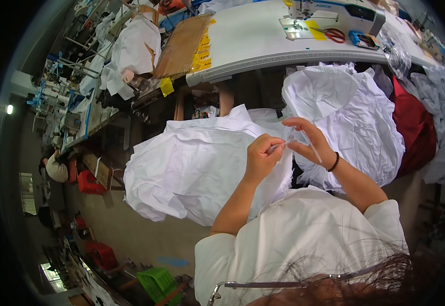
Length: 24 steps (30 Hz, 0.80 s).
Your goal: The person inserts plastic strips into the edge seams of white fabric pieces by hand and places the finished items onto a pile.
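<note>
My left hand [264, 155] is closed in a pinch on one end of a narrow white strip [314, 152]. Beside it, my right hand [311, 143], with a dark beaded bracelet at the wrist, has thumb and forefinger curved round the strip, which hangs past the palm. Both hands are raised close together over a big pile of white fabric [197, 153]. Another heap of white cloth [360, 122] lies behind and beside my right hand.
A white sewing table [253, 30] stands ahead, with a sewing machine [342, 13], red-handled scissors [334, 34] and a small blue box [363, 40]. Red cloth [411, 127] hangs at the right. A green crate [158, 285] is on the floor; a person [55, 168] sits far left.
</note>
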### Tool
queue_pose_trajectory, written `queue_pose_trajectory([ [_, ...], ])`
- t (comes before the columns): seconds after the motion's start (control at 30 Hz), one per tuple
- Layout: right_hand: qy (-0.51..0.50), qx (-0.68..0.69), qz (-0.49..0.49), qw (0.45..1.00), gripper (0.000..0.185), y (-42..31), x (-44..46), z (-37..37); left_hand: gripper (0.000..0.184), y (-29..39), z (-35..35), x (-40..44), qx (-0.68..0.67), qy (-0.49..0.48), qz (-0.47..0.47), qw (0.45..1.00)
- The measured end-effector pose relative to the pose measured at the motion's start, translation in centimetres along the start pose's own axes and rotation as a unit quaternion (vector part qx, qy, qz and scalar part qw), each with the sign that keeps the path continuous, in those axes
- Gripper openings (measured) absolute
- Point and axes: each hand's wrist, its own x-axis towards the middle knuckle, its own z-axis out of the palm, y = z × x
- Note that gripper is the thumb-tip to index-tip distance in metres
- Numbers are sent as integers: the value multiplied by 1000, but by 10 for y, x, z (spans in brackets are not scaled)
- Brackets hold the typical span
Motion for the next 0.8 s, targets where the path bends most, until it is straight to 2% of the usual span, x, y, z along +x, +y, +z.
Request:
queue_pose_trajectory([
  [0.03, 2, 0, 0, 1000, 11, 2, -1, -3, 2, 0, 0, 0, 5, -7, 7, 1000],
  [0.1, -103, 10, 105, 989, 9, 8, -3, -8, 3, -1, 1, 1, 11, -6, 20, 1000],
  [0.13, -104, 11, 104, 989, 9, 8, -3, -7, 5, -2, 1, 0, 16, -4, 32, 999],
  [0.2, -72, -3, 56, 996, 9, 9, -6, -5, 7, -3, -1, -1, 32, -3, 23, 999],
  [0.27, -60, -6, 50, 997, 9, 9, -6, -5, 10, -4, -1, 0, 47, -5, 15, 999],
  [0.33, -47, -10, 44, 998, 9, 10, -6, -6, 15, -6, 1, 2, 92, 21, 73, 993],
  [0.47, -29, -27, 35, 999, 10, 14, -9, -6, 19, -6, 1, 3, 91, 35, 66, 993],
  [0.53, -19, -30, 21, 999, 10, 16, -11, -7, 17, -5, -6, 6, 232, 12, 126, 965],
  [0.57, -4, -28, 28, 999, 10, 17, -12, -8, 17, -11, -11, 6, 231, 10, 127, 965],
  [0.63, 16, -27, 35, 999, 10, 20, -14, -10, 16, -27, -25, 7, 220, -55, 27, 974],
  [0.67, 34, -24, 45, 998, 9, 24, -15, -11, 12, -28, -30, 6, 201, -55, -12, 978],
  [0.73, 62, -18, 59, 996, 8, 32, -19, -12, 10, -32, -38, 7, 208, -26, -6, 978],
  [0.8, 93, -15, 59, 994, 6, 33, -20, -12, 7, -28, -46, 21, 315, 25, 80, 945],
])
